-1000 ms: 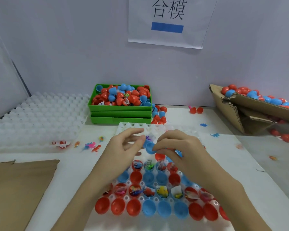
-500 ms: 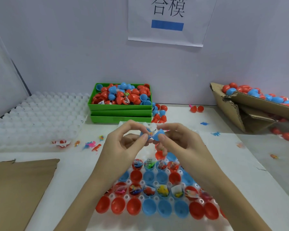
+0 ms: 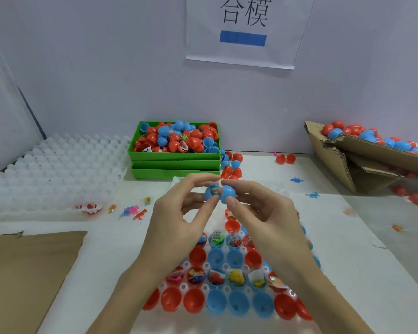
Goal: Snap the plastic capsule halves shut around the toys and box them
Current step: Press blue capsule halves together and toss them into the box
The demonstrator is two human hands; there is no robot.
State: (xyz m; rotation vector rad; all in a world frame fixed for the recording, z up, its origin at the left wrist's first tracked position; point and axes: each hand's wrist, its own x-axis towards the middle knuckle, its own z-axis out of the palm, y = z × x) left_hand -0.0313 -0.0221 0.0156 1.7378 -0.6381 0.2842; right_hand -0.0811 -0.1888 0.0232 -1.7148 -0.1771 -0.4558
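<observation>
Above the tray (image 3: pixel 181 284), the left hand (image 3: pixel 179 213) pinches the toy-filled blue half (image 3: pixel 211 192); the right hand (image 3: pixel 258 210) pinches the blue cap (image 3: pixel 228 192). Open rims face each other sideways, nearly touching, so closing looks like a straight push together.

The two blue capsule halves (image 3: pixel 220 193) were smooth, glossy plastic, and so were the red and blue halves seated in the white tray (image 3: pixel 297 320) — a thin, translucent moulded sheet with a dull sheen. The green bins (image 3: pixel 175 161) looked like hard plastic, satin rather than shiny. The cardboard box (image 3: pixel 348 165) was matt and rough (its torn edge showed corrugation). The brown sheet (image 3: pixel 24 273) looked like matt paper or card — the wall sign (image 3: pixel 244 32) was plain white paper.
</observation>
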